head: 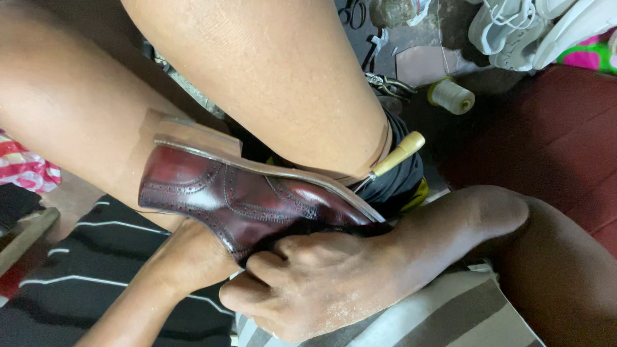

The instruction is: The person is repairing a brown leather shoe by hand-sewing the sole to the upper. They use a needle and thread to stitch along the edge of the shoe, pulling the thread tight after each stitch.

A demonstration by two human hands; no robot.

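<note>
Burgundy brogue shoe (250, 202) wedged between our two legs, left hand (193, 257) beneath it, fingers hidden, right hand unseen, one wooden-handled awl (398, 154), one thread spool (452, 96).

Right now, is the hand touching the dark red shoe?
Touching. The head view shows the hand with its fingers pressed against the shoe.

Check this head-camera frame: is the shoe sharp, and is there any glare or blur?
Head view: the burgundy brogue shoe is sharp, with soft glare on its polished leather; the thread spool and white sneakers behind look slightly soft; the near hand is evenly lit, with no motion blur.
</note>
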